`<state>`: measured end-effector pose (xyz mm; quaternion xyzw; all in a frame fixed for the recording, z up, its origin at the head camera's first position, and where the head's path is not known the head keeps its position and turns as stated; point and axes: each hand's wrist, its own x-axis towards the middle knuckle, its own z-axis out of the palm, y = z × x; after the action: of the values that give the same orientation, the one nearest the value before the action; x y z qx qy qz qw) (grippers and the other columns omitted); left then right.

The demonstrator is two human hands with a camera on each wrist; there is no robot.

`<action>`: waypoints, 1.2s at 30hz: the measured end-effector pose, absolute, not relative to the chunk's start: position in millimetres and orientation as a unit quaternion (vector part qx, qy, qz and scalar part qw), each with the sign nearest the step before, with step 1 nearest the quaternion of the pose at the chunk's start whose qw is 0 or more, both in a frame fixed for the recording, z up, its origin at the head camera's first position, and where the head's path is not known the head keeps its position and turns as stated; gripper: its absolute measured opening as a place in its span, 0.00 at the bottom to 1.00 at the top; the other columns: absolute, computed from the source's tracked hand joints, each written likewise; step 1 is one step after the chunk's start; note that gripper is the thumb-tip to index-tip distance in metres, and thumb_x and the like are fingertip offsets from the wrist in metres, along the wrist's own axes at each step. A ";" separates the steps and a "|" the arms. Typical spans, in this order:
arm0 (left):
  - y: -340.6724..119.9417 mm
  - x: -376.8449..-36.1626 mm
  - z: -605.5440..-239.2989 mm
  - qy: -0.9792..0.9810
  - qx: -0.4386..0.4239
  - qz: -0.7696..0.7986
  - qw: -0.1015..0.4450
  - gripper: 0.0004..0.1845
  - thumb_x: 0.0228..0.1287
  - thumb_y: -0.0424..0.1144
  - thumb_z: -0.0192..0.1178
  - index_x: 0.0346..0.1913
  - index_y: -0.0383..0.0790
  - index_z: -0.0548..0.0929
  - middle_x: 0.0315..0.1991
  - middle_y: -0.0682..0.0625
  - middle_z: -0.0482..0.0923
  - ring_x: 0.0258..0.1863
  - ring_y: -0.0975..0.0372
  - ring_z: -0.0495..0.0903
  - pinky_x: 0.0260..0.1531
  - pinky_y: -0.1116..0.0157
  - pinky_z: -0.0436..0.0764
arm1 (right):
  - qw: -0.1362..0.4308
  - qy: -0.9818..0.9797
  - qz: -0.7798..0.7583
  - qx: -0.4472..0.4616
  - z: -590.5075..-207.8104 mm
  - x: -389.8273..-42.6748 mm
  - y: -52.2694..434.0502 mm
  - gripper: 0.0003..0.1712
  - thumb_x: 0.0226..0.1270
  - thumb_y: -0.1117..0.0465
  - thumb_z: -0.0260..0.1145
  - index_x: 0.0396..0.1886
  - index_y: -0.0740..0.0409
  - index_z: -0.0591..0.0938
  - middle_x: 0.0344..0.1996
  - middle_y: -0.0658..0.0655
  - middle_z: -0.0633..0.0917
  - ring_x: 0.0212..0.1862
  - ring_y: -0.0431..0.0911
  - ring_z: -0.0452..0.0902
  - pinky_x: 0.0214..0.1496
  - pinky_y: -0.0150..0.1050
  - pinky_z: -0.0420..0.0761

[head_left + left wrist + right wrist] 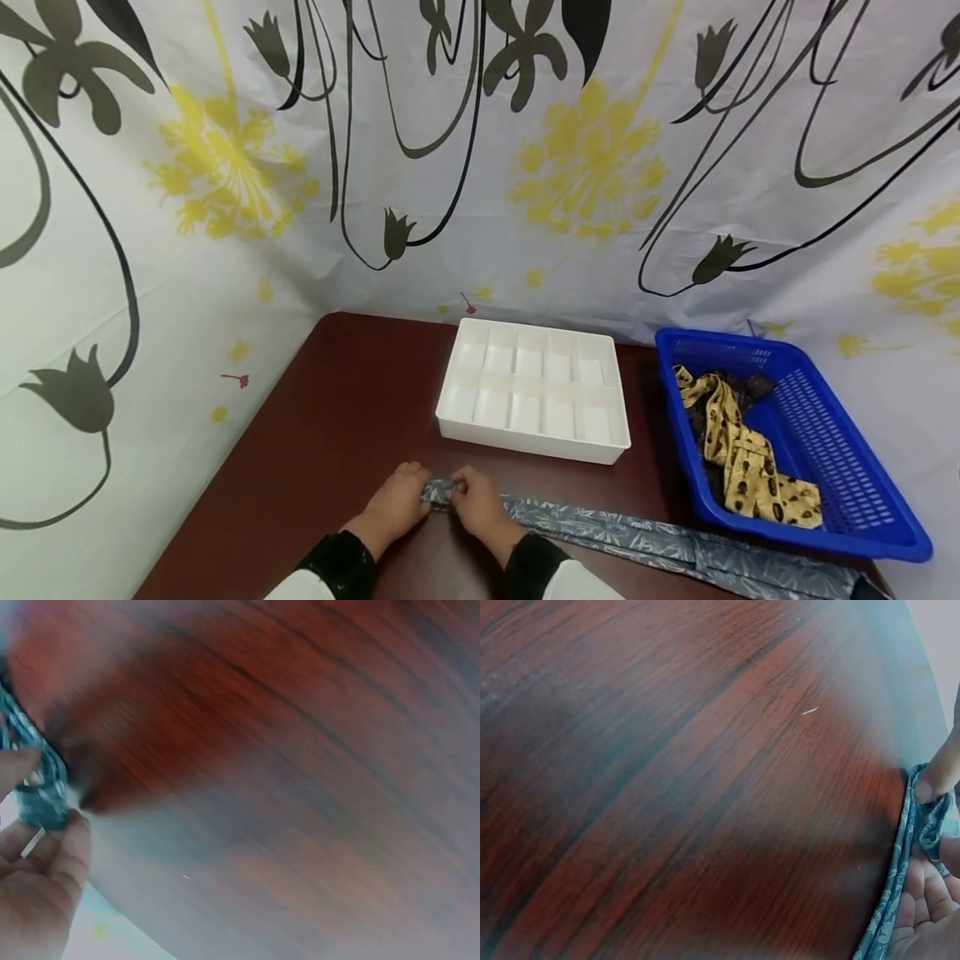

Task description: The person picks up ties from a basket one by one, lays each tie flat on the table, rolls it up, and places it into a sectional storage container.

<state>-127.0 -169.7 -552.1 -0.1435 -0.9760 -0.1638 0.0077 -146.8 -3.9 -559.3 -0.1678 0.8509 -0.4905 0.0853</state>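
Note:
A long grey-blue patterned necktie (645, 537) lies across the front of the dark red-brown table (345, 417). Its left end is rolled into a small bundle (441, 493). My left hand (401, 498) and right hand (474, 498) both pinch that rolled end between fingers and thumbs. The left wrist view shows the bundle (36, 787) held at my left fingertips (66, 840). In the right wrist view a strip of the tie (900, 877) runs past my right palm (930, 900), with a fingertip (936, 776) on its top.
A white tray (534, 433) divided into several small compartments stands just beyond my hands. At the right, a blue plastic basket (817, 450) holds a yellow patterned tie (738, 454) and darker ones. A flowered sheet (525, 167) hangs behind and to the left.

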 end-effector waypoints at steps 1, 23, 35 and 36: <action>-171.6 -129.3 -551.4 -0.972 -0.145 -0.183 0.006 0.13 0.48 0.30 0.70 0.38 0.35 0.81 0.34 0.51 0.75 0.36 0.58 0.73 0.36 0.61 0.77 | 0.082 0.849 -0.494 -0.167 -558.5 -148.5 -3.0 0.07 0.61 0.69 0.66 0.39 0.65 0.79 0.27 0.53 0.78 0.29 0.42 0.72 0.30 0.34 0.73; -187.1 -130.4 -562.6 -0.933 -0.115 -0.340 -0.030 0.18 0.48 0.28 0.72 0.44 0.32 0.82 0.41 0.50 0.77 0.40 0.59 0.78 0.38 0.63 0.79 | 0.056 0.879 -0.451 -0.142 -565.8 -149.2 -5.6 0.07 0.54 0.70 0.70 0.33 0.65 0.80 0.23 0.51 0.77 0.26 0.41 0.71 0.28 0.34 0.72; -178.6 -129.4 -563.2 -0.875 -0.053 -0.480 -0.042 0.21 0.50 0.26 0.69 0.49 0.28 0.79 0.46 0.42 0.76 0.35 0.60 0.80 0.31 0.69 0.80 | 0.059 0.876 -0.460 -0.134 -569.3 -146.4 -5.1 0.09 0.58 0.75 0.65 0.30 0.59 0.75 0.22 0.49 0.73 0.25 0.39 0.68 0.26 0.33 0.69; -176.7 -130.1 -562.1 -0.875 -0.056 -0.478 -0.040 0.21 0.50 0.26 0.69 0.50 0.27 0.79 0.46 0.42 0.76 0.35 0.61 0.79 0.30 0.69 0.79 | 0.052 0.878 -0.456 -0.137 -569.8 -146.1 -4.8 0.11 0.57 0.75 0.65 0.27 0.57 0.73 0.21 0.48 0.72 0.25 0.38 0.67 0.26 0.33 0.68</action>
<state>-130.1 -176.7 -562.1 -0.0557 -0.8755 -0.4784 -0.0399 -146.1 -4.8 -569.8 -0.1373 0.8776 -0.4563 0.0516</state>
